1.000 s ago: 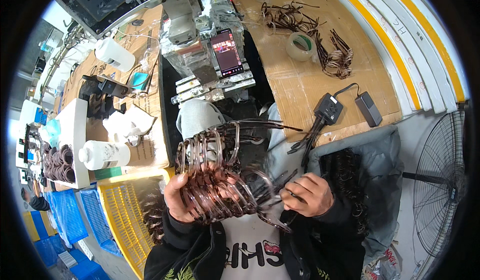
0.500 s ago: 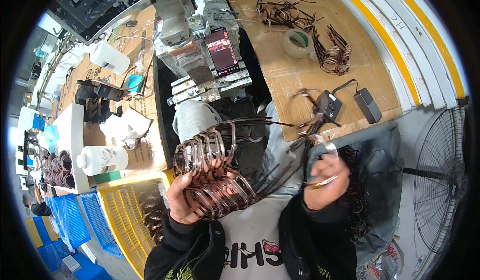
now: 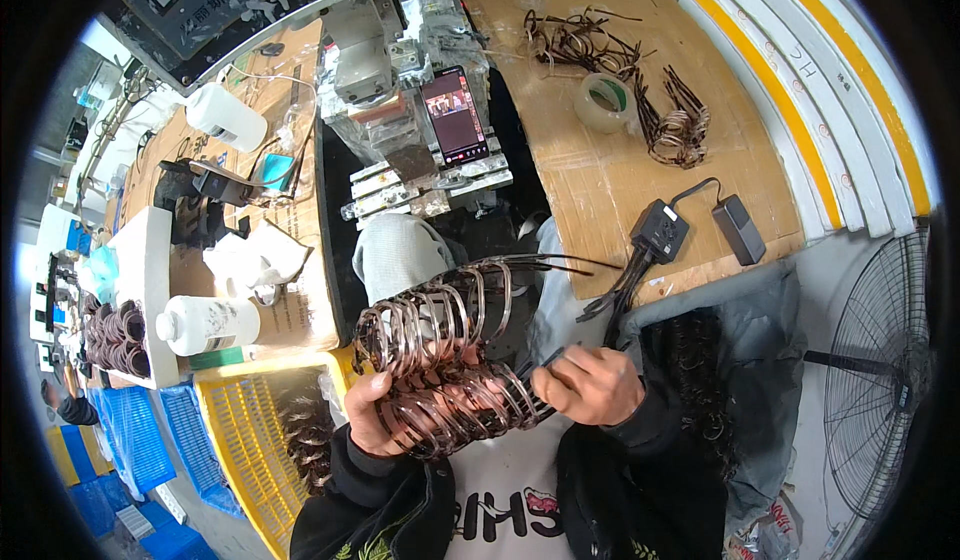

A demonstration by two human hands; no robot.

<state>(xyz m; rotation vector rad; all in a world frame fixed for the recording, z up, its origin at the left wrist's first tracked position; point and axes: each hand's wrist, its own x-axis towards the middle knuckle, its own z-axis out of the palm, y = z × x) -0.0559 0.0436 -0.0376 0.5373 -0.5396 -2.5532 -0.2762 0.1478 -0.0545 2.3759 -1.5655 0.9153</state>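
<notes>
From where I stand, the person's hands are close together over their lap. The left hand (image 3: 375, 415) is wrapped around a thick stack of brown glasses frames (image 3: 402, 338), thumb on the near side, the rims lined up in two rows like coils. The right hand (image 3: 597, 388) has its fingers curled closed on the dark, thin ends at the stack's right side. On the cardboard-covered table (image 3: 590, 185) to the right sit more loose frames (image 3: 677, 138), a roll of clear tape (image 3: 600, 120) and two small black boxes joined by a cord. A lit phone (image 3: 455, 125) leans against the metal machine straight ahead. A yellow basket (image 3: 245, 440) stands by the left elbow, and a large fan (image 3: 890, 375) is off to the right.
</notes>
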